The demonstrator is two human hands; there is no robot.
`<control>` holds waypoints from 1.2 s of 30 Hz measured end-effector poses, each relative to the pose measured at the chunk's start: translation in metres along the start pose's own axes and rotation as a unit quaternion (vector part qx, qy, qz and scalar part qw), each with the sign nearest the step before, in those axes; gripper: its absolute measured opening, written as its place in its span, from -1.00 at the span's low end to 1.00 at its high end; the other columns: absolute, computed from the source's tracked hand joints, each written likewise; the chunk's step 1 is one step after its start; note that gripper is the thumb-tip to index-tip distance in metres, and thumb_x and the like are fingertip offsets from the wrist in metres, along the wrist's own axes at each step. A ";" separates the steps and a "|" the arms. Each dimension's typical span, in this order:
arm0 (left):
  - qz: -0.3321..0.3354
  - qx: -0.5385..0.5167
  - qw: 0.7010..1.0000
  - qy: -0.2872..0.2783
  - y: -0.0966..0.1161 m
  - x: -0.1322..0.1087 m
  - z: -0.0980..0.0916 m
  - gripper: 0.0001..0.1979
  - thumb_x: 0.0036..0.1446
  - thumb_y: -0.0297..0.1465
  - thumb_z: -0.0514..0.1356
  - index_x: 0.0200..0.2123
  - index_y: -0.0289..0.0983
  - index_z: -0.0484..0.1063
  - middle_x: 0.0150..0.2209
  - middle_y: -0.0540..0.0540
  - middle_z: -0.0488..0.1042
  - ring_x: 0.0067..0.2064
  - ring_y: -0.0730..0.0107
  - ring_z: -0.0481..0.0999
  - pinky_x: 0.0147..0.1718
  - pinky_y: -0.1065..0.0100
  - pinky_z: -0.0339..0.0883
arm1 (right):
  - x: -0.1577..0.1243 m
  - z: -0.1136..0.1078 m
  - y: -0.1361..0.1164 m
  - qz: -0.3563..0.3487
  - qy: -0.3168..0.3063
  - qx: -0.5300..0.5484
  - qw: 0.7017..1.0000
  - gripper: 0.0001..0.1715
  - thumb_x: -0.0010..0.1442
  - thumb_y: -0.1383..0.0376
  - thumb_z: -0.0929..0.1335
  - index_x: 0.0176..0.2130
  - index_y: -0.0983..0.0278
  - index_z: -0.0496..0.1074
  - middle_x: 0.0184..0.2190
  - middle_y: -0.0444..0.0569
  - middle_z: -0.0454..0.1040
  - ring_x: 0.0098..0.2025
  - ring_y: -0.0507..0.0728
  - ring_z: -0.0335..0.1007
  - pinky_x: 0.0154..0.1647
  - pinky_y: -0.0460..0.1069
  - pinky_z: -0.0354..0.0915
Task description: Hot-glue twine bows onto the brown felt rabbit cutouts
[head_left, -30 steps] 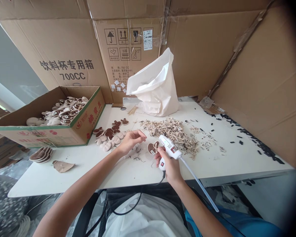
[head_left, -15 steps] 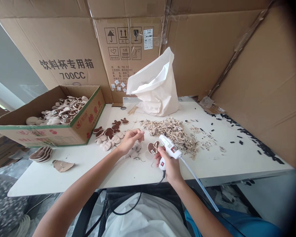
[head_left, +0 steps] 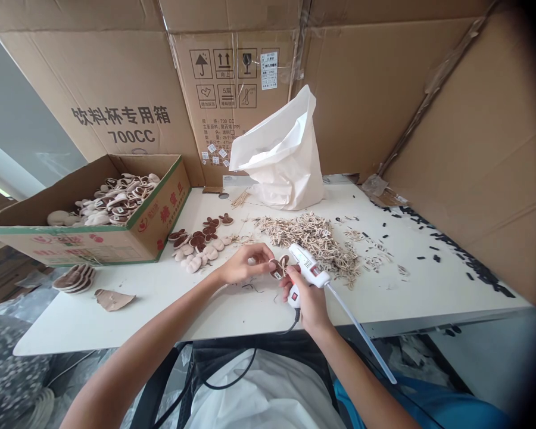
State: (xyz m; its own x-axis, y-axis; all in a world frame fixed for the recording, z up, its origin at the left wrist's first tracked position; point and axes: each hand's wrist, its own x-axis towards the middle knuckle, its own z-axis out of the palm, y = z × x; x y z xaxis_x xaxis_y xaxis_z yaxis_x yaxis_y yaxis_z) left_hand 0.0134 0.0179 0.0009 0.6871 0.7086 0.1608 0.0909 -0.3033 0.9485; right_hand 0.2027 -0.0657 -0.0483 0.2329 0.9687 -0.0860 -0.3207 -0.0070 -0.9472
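Pinching brown piece point(head_left: 277, 268) between left hand point(head_left: 245, 266) and right hand point(head_left: 311, 302), glue gun point(head_left: 307, 263) in right, strip of tabletop point(head_left: 232, 316) before near edge point(head_left: 116, 348)

The glue gun point(head_left: 307, 261) is smooth white plastic with a soft sheen, its stick point(head_left: 361, 333) smooth and translucent. The small brown piece point(head_left: 277, 269) looks like fuzzy, matt cloth. The counter point(head_left: 196, 316) is smooth and faintly glossy; the walls point(head_left: 375, 89) are matt cardboard under shiny clear tape point(head_left: 299, 50); the white bag point(head_left: 290, 179) looks thin and crinkled.
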 end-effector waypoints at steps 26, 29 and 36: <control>-0.008 0.069 0.997 0.012 -0.004 0.001 0.004 -0.49 0.36 0.00 0.16 -0.42 -0.33 0.47 -0.45 -0.03 0.45 -0.41 0.47 0.36 -0.40 0.43 0.21 | -0.001 0.002 -0.004 -0.003 0.010 0.002 1.000 -0.54 0.11 -0.04 0.57 -0.27 0.23 0.48 -0.55 -0.11 0.55 -0.67 0.02 0.39 -0.66 -0.12 0.29; -0.009 0.056 0.998 -0.012 -0.003 0.001 0.003 -0.49 0.33 0.00 0.20 -0.43 -0.33 0.47 -0.50 -0.02 0.42 -0.44 0.48 0.34 -0.44 0.44 0.18 | -0.001 0.001 -0.002 0.000 -0.005 -0.003 1.000 -0.54 0.10 -0.02 0.59 -0.25 0.24 0.49 -0.52 -0.09 0.57 -0.65 0.03 0.41 -0.62 -0.10 0.34; -0.027 0.045 0.998 -0.015 -0.005 0.001 0.005 -0.45 0.30 0.07 0.18 -0.38 -0.34 0.51 -0.48 -0.06 0.45 -0.42 0.42 0.39 -0.45 0.42 0.20 | -0.002 0.002 -0.003 0.007 0.016 -0.018 1.000 -0.48 0.02 -0.03 0.62 -0.25 0.26 0.51 -0.51 -0.08 0.57 -0.63 0.07 0.44 -0.65 -0.09 0.30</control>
State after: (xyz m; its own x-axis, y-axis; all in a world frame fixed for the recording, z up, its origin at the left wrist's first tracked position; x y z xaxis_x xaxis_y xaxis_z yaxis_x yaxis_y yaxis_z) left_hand 0.0170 0.0168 -0.0056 0.7009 0.7062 0.1004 0.1921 -0.3224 0.9269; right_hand 0.2011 -0.0668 -0.0447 0.2584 0.9598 -0.1096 -0.2910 -0.0308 -0.9562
